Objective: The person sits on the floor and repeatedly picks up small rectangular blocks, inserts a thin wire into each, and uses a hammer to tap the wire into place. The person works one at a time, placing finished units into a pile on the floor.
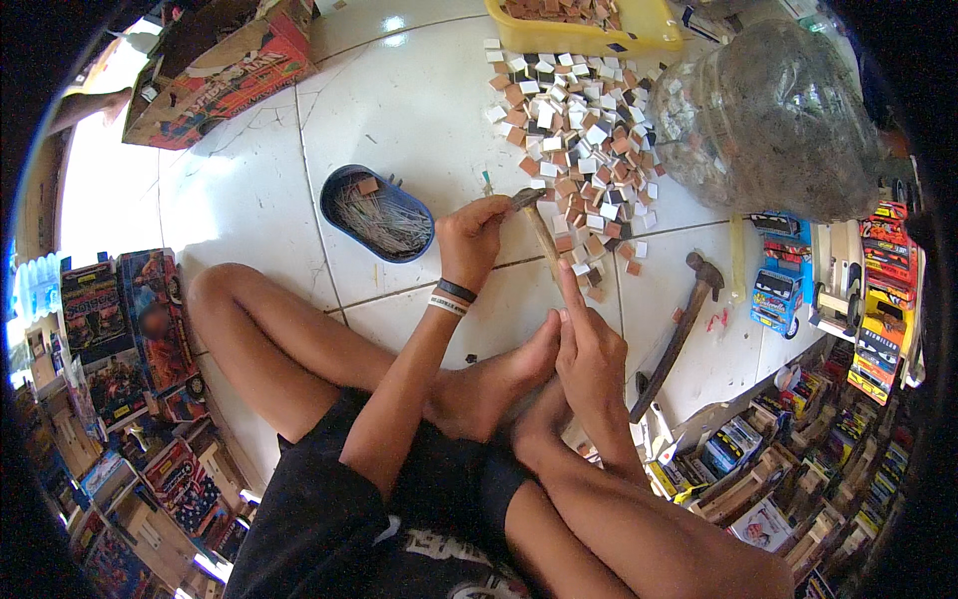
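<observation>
A hammer (544, 240) with a pale wooden handle slants between my two hands, over the tiled floor. My right hand (591, 344) is closed round the lower handle, its index finger stretched along the wood. At the other end, the fingers of my left hand (473, 240) are closed against the dark metal head; whether something small is also pinched there I cannot make out. Left of that hand, a blue oval container (411, 256) holds many thin nails and a small brown piece. Beyond the hammer spreads a heap of small white, brown and black tiles (589, 130).
A second hammer (684, 329) lies right of my right hand. A yellow tub (599, 38) of brown pieces stands at the back, beside a big clear plastic bag (763, 120). A cardboard box (225, 75) is far left. Colourful toy trucks (778, 280) and printed boards (135, 319) line the sides.
</observation>
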